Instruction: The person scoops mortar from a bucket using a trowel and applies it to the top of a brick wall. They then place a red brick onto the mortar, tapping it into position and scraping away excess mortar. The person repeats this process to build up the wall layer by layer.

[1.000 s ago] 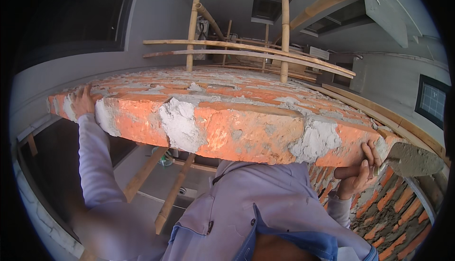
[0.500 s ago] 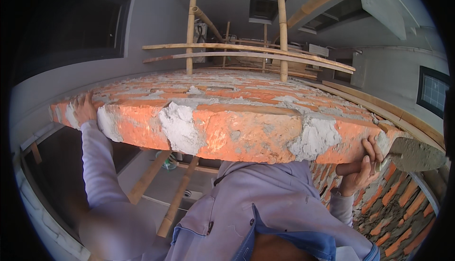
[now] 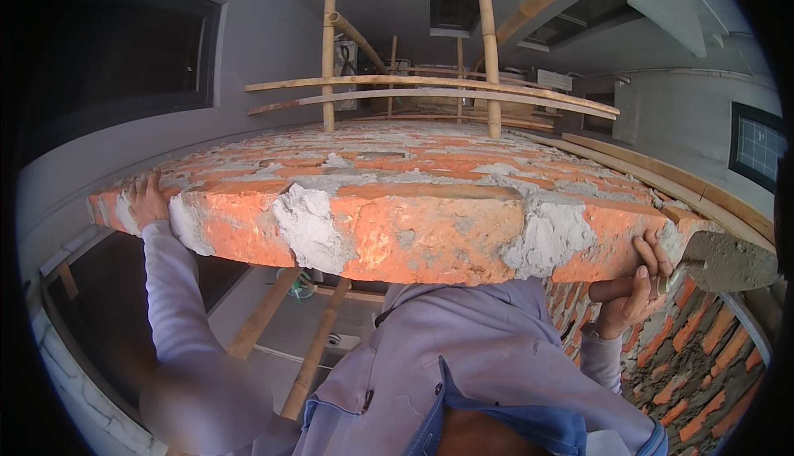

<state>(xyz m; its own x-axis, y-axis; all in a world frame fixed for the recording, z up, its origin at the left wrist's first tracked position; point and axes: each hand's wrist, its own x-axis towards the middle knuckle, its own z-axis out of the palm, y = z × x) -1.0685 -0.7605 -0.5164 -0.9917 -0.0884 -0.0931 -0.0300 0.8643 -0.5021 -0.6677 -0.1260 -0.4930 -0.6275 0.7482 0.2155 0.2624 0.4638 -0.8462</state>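
A course of orange brick (image 3: pixel 430 237) runs across the view, with lumps of pale grey mortar (image 3: pixel 313 228) in the joints. At its left end, my left hand (image 3: pixel 149 201) rests against the brickwork, its fingers stretched up over the edge and nothing held in them. My right hand (image 3: pixel 635 297) is closed round the wooden handle (image 3: pixel 608 290) of a trowel at the right end, with some fingertips against the brick. The trowel's blade (image 3: pixel 729 262), coated in grey mortar, points to the right beside the wall corner.
Bamboo poles (image 3: pixel 488 50) and crosswise wooden strips (image 3: pixel 430 92) stand beyond the brickwork. A long plank (image 3: pixel 670 176) lies along the right side. Below left are more poles (image 3: pixel 316 348) and a dark window opening (image 3: pixel 107 290). Mortar-smeared brickwork (image 3: pixel 695 365) drops away at lower right.
Both hands stay in nearly the same places on the brickwork. The trowel blade sits slightly lower and turned a little, and the whole view has shifted slightly.
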